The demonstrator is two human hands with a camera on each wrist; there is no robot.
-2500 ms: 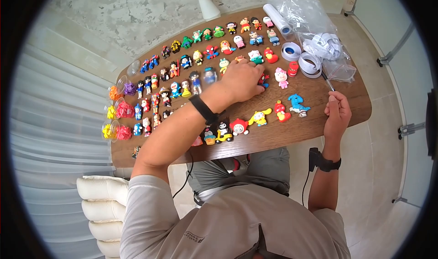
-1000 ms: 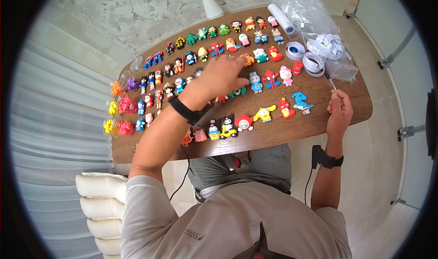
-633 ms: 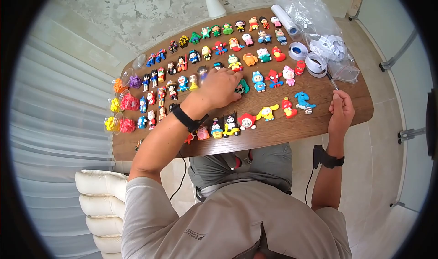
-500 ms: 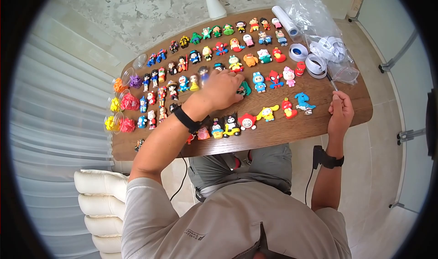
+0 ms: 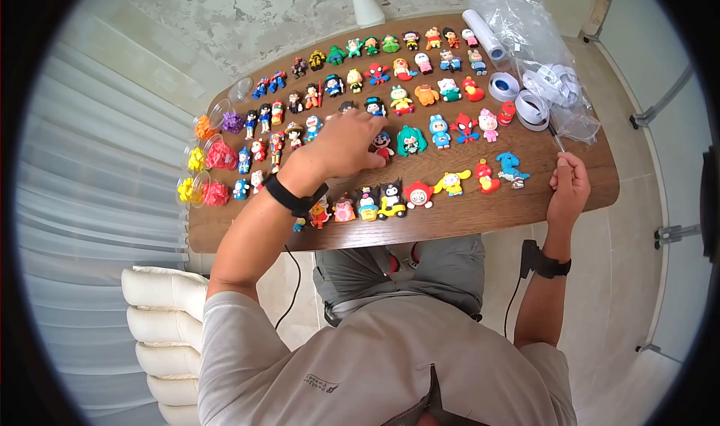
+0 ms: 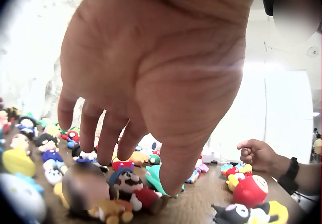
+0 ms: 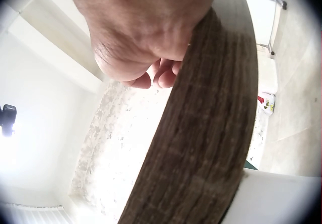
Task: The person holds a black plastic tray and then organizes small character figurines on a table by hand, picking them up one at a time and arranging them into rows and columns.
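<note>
In the head view my left hand (image 5: 345,145) hovers palm down over the middle rows of small figures, fingers apart, holding nothing. By its thumb lie a red-capped figure (image 5: 382,147) and a teal-haired figure (image 5: 412,141); a dark-hatted figure (image 5: 374,106) is beyond the fingertips. The left wrist view shows the moustached figure (image 6: 127,179) beneath the hand (image 6: 151,68). Whether the fingertips touch any figure, I cannot tell. My right hand (image 5: 570,186) rests at the table's right edge, fingers loosely curled, near a slim pen-like object (image 5: 557,139); no held thing shows in the right wrist view.
Several figures stand in rows across the wooden table (image 5: 450,220). Tape rolls (image 5: 532,111), a white roll (image 5: 484,34) and clear plastic bags (image 5: 517,21) occupy the back right. Tubs with colourful pieces (image 5: 220,155) line the left end.
My left hand has moved left across the middle rows, uncovering the orange, blue, spider-patterned, teal-haired and red-capped figures. My right hand has stayed at the edge. The head view has shifted slightly.
</note>
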